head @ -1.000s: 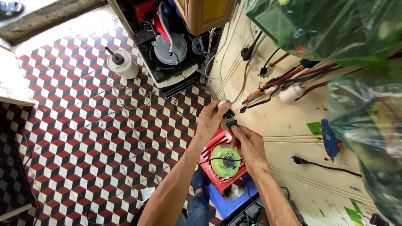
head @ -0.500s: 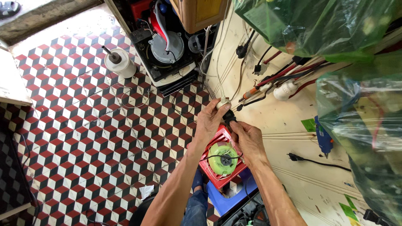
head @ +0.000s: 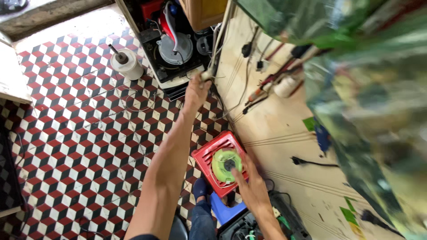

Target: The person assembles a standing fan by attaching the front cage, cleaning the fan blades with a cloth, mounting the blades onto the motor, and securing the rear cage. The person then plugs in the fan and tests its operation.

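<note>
The right hand [head: 249, 184] rested with loose fingers on a flat red square plastic grille with a green round hub [head: 221, 162], lying face-up, corner pointing away, over the knee. The left hand [head: 195, 91] pinched a small pale plug [head: 205, 75] near the black appliance [head: 171, 55].

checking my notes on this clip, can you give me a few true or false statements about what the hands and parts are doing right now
1. The left hand is stretched out toward the open appliance base. True.
2. The right hand rests on the red square housing. True.
3. The round part in the housing is blue. False: it is green.
4. The floor is plain grey. False: it has red, white and black patterned tiles.
5. Both hands are on the housing. False: only the right hand.
</note>
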